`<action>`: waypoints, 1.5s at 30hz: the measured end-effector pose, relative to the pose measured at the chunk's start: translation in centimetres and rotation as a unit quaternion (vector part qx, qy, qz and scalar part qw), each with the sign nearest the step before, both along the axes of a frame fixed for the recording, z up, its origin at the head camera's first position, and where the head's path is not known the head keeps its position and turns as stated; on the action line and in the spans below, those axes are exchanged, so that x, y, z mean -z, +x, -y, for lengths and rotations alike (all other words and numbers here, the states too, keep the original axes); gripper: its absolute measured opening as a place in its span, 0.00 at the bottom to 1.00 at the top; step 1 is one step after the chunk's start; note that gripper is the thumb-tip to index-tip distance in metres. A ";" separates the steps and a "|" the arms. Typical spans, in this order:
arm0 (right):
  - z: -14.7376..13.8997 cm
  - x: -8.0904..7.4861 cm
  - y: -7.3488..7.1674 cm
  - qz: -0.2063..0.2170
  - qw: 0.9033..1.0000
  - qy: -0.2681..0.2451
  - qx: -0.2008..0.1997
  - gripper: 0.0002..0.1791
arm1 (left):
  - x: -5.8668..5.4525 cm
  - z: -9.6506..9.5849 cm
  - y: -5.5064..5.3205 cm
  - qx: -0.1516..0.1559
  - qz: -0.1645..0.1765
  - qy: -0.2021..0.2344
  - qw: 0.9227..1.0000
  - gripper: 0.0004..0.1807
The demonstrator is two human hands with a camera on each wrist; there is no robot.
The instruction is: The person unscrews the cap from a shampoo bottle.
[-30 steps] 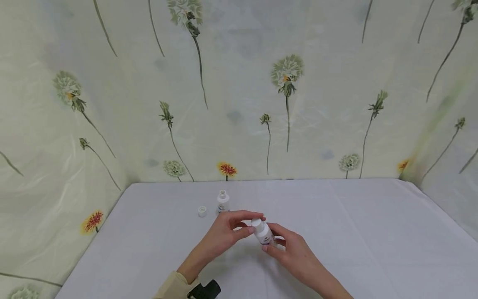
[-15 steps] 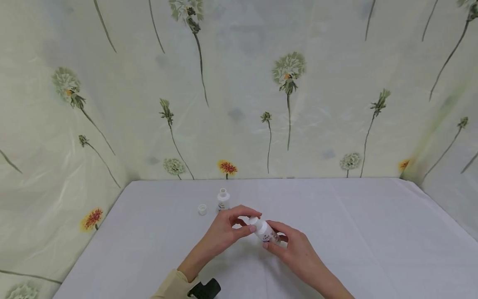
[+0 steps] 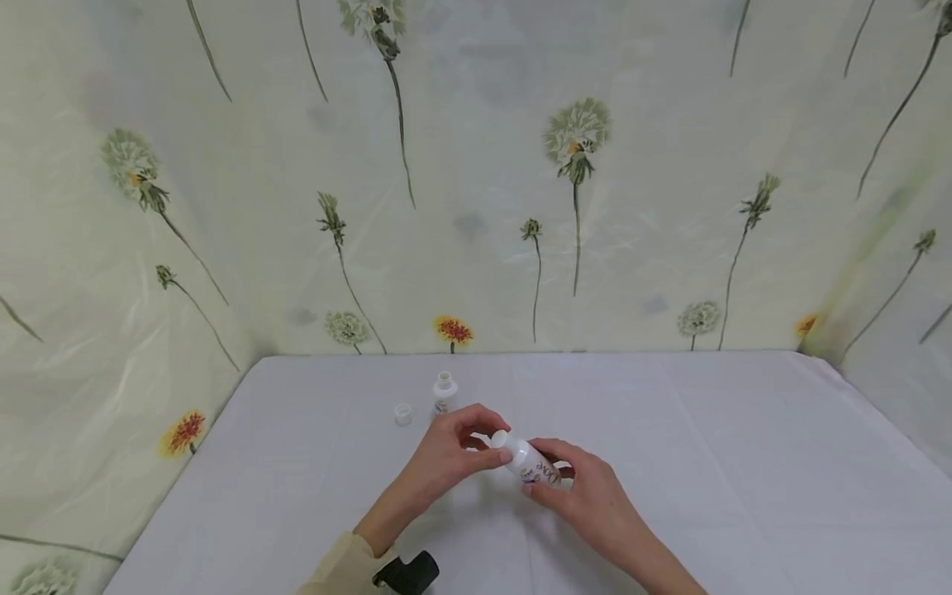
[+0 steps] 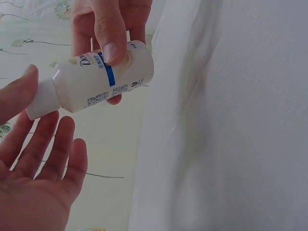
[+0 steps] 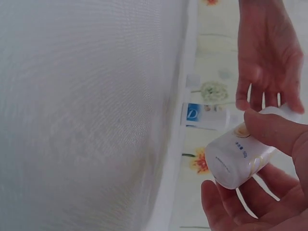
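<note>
Over the middle of the table a small white Dove bottle (image 3: 531, 467) is held tilted, its capped end pointing up and to the left. My right hand (image 3: 591, 492) grips its body, thumb on one side and fingers on the other, as the right wrist view shows the bottle's base (image 5: 224, 171) towards the camera. My left hand (image 3: 449, 453) pinches the white cap (image 4: 44, 98) between thumb and fingertips; the cap sits on the bottle's neck. Just beyond my left hand an uncapped white bottle (image 3: 445, 395) stands upright, partly hidden by the hand. Beside it lies a loose white cap (image 3: 403, 415).
A white cloth covers the table (image 3: 706, 463). Behind it and at both sides hangs a pale curtain (image 3: 476, 165) printed with dandelions. A black strap-like device (image 3: 409, 573) is at my left wrist, next to a beige sleeve (image 3: 345, 566).
The held bottle has tipped further over to the left and turned, so the Dove lettering shows more. My left hand has shifted slightly up, its fingers still at the cap.
</note>
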State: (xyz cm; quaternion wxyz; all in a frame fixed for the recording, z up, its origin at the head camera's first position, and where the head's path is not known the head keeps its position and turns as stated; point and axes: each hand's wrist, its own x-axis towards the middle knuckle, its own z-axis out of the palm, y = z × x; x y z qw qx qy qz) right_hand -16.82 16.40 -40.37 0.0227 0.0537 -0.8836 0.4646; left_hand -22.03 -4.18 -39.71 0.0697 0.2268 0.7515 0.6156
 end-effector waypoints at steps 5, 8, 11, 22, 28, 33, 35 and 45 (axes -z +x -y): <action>0.0 0.0 0.0 0.015 1.000 -0.005 -0.004 0.24 | 0.2 0.2 -0.1 0.021 0.002 0.007 1.000 0.18; 0.0 -0.1 0.1 0.020 1.000 -0.007 -0.007 0.24 | 0.3 0.4 -0.2 0.047 -0.018 0.003 0.999 0.20; 0.0 -0.2 0.0 0.022 1.000 -0.010 -0.008 0.24 | 0.3 0.6 -0.3 0.078 -0.036 0.016 0.996 0.21; 0.0 -0.1 -0.1 0.031 0.999 -0.020 -0.009 0.25 | 0.6 0.8 -0.3 0.104 -0.035 0.053 0.993 0.18; -0.1 -0.2 0.1 0.018 1.000 -0.010 -0.009 0.24 | 0.5 0.7 -0.2 0.064 -0.038 0.030 0.997 0.12; -0.3 -0.1 0.2 0.011 1.000 -0.003 -0.015 0.23 | 0.5 0.8 -0.4 0.042 -0.023 0.006 0.999 0.11; -0.3 0.0 0.3 0.013 1.000 -0.001 -0.016 0.24 | 0.6 0.8 -0.4 0.036 -0.016 -0.002 0.999 0.12; -0.2 0.2 0.4 0.010 1.000 0.004 -0.016 0.26 | 0.7 1.0 -0.4 0.042 -0.003 -0.010 0.999 0.19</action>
